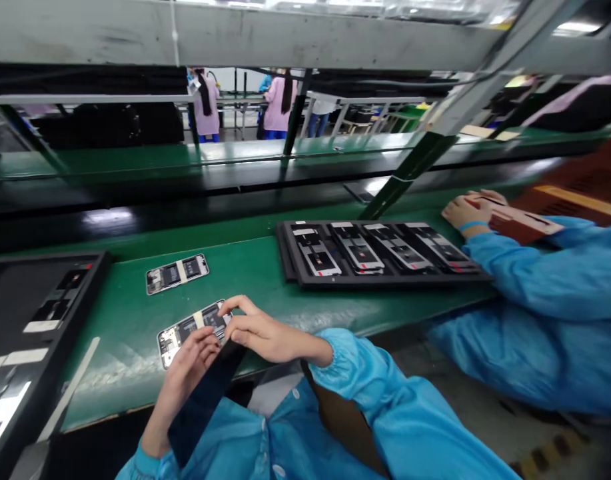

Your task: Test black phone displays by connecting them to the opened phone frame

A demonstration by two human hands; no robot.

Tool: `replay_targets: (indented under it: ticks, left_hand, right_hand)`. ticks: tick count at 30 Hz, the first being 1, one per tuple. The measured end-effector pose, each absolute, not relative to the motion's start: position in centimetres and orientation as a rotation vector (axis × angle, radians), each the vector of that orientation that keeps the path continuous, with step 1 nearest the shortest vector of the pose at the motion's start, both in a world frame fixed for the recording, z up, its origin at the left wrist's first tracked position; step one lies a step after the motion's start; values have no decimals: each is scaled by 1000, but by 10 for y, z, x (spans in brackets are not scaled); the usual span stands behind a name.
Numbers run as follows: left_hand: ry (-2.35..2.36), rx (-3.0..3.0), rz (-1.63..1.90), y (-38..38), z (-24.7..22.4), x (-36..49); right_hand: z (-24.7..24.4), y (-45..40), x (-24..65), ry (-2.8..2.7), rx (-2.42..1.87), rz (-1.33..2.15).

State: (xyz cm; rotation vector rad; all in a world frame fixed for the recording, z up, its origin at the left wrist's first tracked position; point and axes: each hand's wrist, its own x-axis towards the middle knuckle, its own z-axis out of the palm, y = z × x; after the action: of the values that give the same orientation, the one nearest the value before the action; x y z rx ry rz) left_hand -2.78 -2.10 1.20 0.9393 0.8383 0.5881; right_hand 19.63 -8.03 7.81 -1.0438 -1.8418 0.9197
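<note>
An opened phone body (180, 337), with battery, circuit board and a pale tape strip showing, lies on the green bench in front of me. Over its near edge I hold a dark phone screen (205, 400), tilted down toward my body. My left hand (188, 367) is closed along the screen's left side, its fingertips beside the phone body. My right hand (258, 330) pinches near the screen's upper end, thumb at the corner and index finger bent over the phone body. A second opened phone body (178, 274) with a similar strip lies just behind.
A black tray (295, 270) at the right holds several phone screen parts (358, 247). Another black tray (102, 267) with screen parts stands at the left, near a pale strip (70, 387). A co-worker's hands (468, 210) hold a pinkish panel at right. A green post (405, 177) slants across.
</note>
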Motion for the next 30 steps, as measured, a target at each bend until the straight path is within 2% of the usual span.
replay_targets:
  ticks: [7, 16, 21, 26, 30]
  left_hand:
    - [642, 933, 551, -38, 3, -12]
    - [460, 570, 693, -48, 15, 5]
    - [591, 633, 883, -26, 7, -6]
    - [858, 880, 871, -13, 12, -46]
    - [939, 1200, 950, -12, 18, -63]
  right_hand:
    - [70, -81, 204, -1788, -1013, 1125]
    - [60, -82, 214, -1805, -1013, 1112]
    - [53, -72, 224, -1795, -1118, 927]
    - [41, -52, 260, -1611, -1501, 1027]
    - [26, -30, 280, -1590, -1631, 975]
